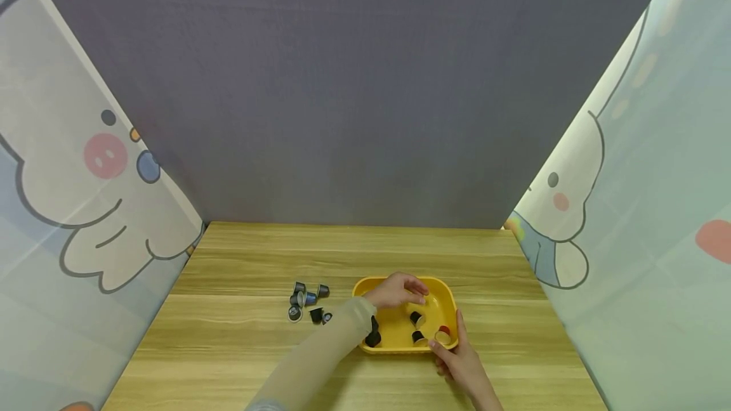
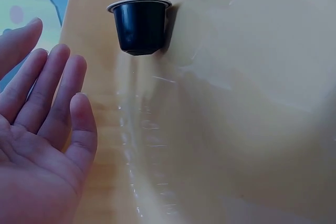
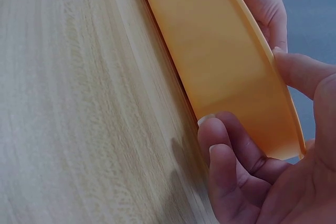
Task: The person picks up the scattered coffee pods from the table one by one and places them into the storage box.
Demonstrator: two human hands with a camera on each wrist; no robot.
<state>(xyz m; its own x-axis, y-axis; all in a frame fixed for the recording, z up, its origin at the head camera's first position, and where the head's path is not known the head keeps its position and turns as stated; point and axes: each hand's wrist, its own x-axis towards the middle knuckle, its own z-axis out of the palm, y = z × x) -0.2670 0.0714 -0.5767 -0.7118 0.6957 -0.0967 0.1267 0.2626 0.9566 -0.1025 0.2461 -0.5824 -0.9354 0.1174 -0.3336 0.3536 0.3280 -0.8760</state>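
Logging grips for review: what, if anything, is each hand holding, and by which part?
The right hand holds the yellow tray by the rim at its near right corner; the left hand holds nothing.

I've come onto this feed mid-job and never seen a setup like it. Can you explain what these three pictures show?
There is no machine here, just a person's two bare hands. The wide picture comes from a camera worn on the head, looking forward and down. The other two come from wrist cameras, each watching its own hand's work.

On the light wood-grain tabletop is a yellow, rounded rectangular, plastic-looking tray. Inside are small, dark, cup-shaped capsules and one red cup-shaped capsule. More loose capsules, mostly dark, lie left of the tray.

The right hand grips the tray's near right corner, thumb at the rim. The left hand, below a pale sleeve, is over the tray with relaxed fingers, holding nothing.
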